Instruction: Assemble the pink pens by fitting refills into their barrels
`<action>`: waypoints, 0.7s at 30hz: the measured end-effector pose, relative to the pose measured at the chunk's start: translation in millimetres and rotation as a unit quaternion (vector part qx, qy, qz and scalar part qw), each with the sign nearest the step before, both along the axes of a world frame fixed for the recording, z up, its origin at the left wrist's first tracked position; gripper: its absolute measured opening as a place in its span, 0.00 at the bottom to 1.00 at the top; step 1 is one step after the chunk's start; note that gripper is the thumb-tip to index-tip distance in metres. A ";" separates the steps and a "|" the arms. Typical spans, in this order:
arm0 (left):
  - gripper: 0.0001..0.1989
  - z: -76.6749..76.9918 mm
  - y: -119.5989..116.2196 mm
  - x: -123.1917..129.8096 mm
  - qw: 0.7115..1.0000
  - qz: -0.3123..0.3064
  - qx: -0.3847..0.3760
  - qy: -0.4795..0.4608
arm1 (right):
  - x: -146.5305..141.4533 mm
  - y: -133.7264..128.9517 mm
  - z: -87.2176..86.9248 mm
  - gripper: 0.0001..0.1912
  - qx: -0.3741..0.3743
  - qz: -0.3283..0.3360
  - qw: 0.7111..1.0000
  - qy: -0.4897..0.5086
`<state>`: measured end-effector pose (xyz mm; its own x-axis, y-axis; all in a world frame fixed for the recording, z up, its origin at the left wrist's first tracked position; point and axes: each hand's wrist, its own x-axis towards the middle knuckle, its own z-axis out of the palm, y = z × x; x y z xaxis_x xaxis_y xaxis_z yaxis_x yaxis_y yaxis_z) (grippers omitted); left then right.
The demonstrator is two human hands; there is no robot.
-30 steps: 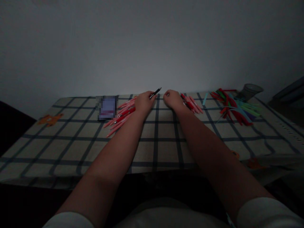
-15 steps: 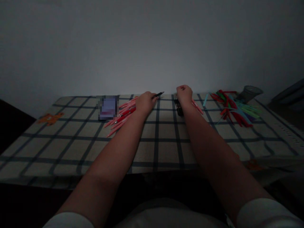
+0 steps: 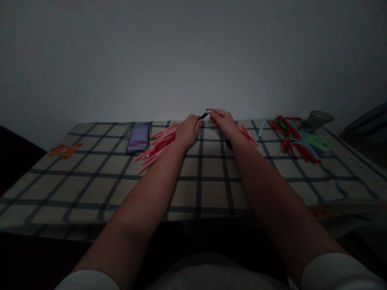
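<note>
My left hand [image 3: 188, 129] holds a black pen [image 3: 204, 115], which tilts up to the right. The fingertips of my right hand [image 3: 222, 121] are pinched at the pen's upper right end, where something small and light shows. Red and pink pens [image 3: 157, 148] lie in a pile beside my left wrist. More pink pens [image 3: 249, 135] are partly hidden behind my right wrist. A dark object [image 3: 228, 143] peeks out from under my right forearm, mostly covered.
A checked cloth [image 3: 184, 193] covers the table, which meets a wall. A pixelated flat item [image 3: 139, 137] lies at the left. Colourful strips [image 3: 298, 141] and a tipped mesh cup [image 3: 317, 117] are on the right, with a light blue strip [image 3: 261, 128] nearer.
My right hand has moved left, from above the dark object to the tip of the black pen. My left hand has shifted slightly right, still holding the pen.
</note>
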<state>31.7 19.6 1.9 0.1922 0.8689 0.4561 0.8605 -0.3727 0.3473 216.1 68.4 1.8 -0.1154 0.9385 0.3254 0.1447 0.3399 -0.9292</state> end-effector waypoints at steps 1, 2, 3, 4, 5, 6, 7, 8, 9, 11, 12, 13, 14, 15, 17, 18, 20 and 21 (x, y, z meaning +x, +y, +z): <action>0.21 -0.5 0.5 -0.3 1.000 -0.006 0.003 -0.002 | -1.9 -3.4 2.2 0.22 -0.003 0.006 1.000 0.001; 0.21 -1.3 1.3 -0.7 1.000 -0.012 0.006 -0.003 | -3.4 -6.1 4.2 0.22 -0.008 0.008 1.000 0.002; 0.20 -2.2 2.1 -1.1 1.000 -0.017 0.011 -0.004 | -4.6 -8.2 5.8 0.22 -0.014 0.012 1.000 0.004; 0.20 -3.1 2.8 -1.5 1.000 -0.020 0.015 -0.003 | -5.5 -9.6 7.1 0.21 -0.020 0.015 1.000 0.008; 0.20 -3.8 3.5 -1.7 1.000 -0.023 0.017 -0.002 | -6.2 -10.3 7.9 0.20 -0.025 0.017 0.999 0.013; 0.20 -4.3 4.1 -1.9 1.000 -0.024 0.017 0.000 | -6.8 -10.6 8.2 0.19 -0.029 0.019 0.999 0.018; 0.20 -4.7 4.6 -1.9 1.000 -0.026 0.017 0.002 | -7.3 -10.4 8.2 0.18 -0.030 0.019 0.999 0.024; 0.19 -5.0 5.0 -1.9 0.999 -0.028 0.017 0.002 | -7.9 -10.1 7.9 0.17 -0.029 0.016 0.999 0.031; 0.19 -5.2 5.3 -1.8 0.999 -0.029 0.019 0.000 | -8.6 -9.8 7.3 0.16 -0.028 0.013 0.999 0.038; 0.19 -5.8 6.0 -1.6 0.999 -0.033 0.026 -0.009 | -10.6 -9.6 5.4 0.16 -0.027 0.011 0.998 0.052; 0.19 -6.2 6.4 -1.7 0.999 -0.034 0.030 -0.015 | -12.1 -9.9 4.1 0.17 -0.026 0.014 0.998 0.060; 0.19 -6.8 6.6 -1.9 0.999 -0.035 0.033 -0.021 | -13.9 -10.5 2.8 0.17 -0.025 0.023 0.997 0.069; 0.19 -7.4 6.8 -2.2 0.998 -0.038 0.036 -0.028 | -15.9 -11.4 1.5 0.18 -0.023 0.034 0.996 0.075; 0.19 -8.0 6.7 -2.6 0.998 -0.041 0.039 -0.034 | -17.9 -12.4 0.3 0.18 -0.020 0.047 0.996 0.077; 0.19 -8.9 5.9 -3.5 0.997 -0.049 0.047 -0.047 | -21.2 -14.6 -0.6 0.19 -0.017 0.047 0.997 0.061; 0.19 -9.2 5.0 -4.0 0.996 -0.052 0.051 -0.056 | -21.7 -15.5 0.2 0.19 -0.016 0.030 0.998 0.049; 0.19 -9.4 2.9 -5.0 0.994 -0.052 0.058 -0.076 | -19.3 -17.0 5.8 0.19 -0.007 -0.037 0.999 0.035; 0.19 -9.4 1.7 -5.5 0.993 -0.049 0.063 -0.087 | -15.8 -17.6 10.9 0.20 0.003 -0.079 0.996 0.038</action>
